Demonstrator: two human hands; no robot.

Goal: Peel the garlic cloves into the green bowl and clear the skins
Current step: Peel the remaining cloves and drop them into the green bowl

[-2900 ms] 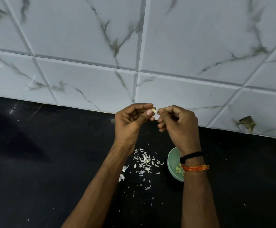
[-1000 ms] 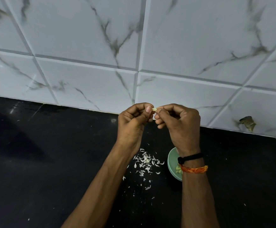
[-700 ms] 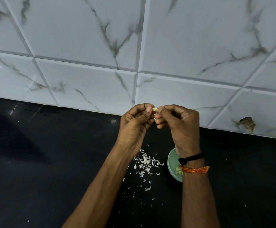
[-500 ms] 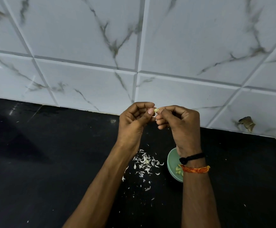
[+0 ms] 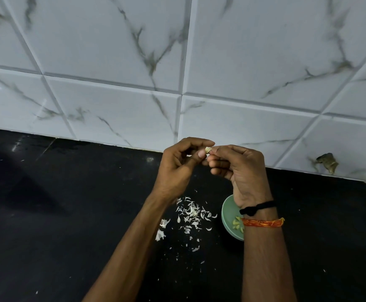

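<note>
Against the marbled white wall tiles (image 5: 112,62), above the black desk (image 5: 57,214), the left hand (image 5: 177,166) and right hand (image 5: 241,171) both pinch one garlic clove (image 5: 208,149). Skins (image 5: 190,214) litter the desk left of the green bowl (image 5: 229,216).

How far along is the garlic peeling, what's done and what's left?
Done: a few peeled cloves lie in the green bowl, and a scatter of skins on the black counter shows earlier peeling. In hand: the left hand and right hand pinch one garlic clove between them, held above the counter. Left: dropping that clove into the bowl and clearing the skins.
</note>
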